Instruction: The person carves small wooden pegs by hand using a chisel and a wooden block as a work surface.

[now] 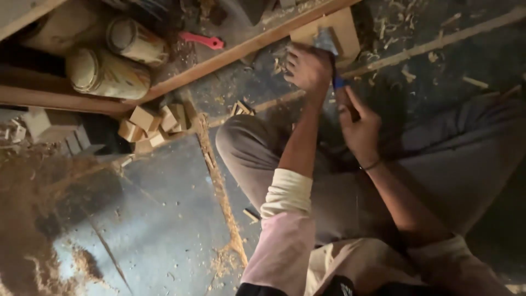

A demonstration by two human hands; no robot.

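Down on the floor, seen from the head camera, the left hand [308, 67] is curled shut and presses on a small wooden block [335, 28] lying against a long wooden batten [230, 55]; the right hand [359, 129] is closed around the blue handle of a chisel-like tool [331, 52], thumb raised, the metal blade lying on the block just beside the left knuckles; both sleeves are rolled back, and a thin band circles the right wrist; further left, two tins [109, 60] lie on their sides, a red-handled tool [200, 39] rests near them, small wood offcuts [150, 123] sit heaped together, and sawdust [30, 219] spreads across the floor.
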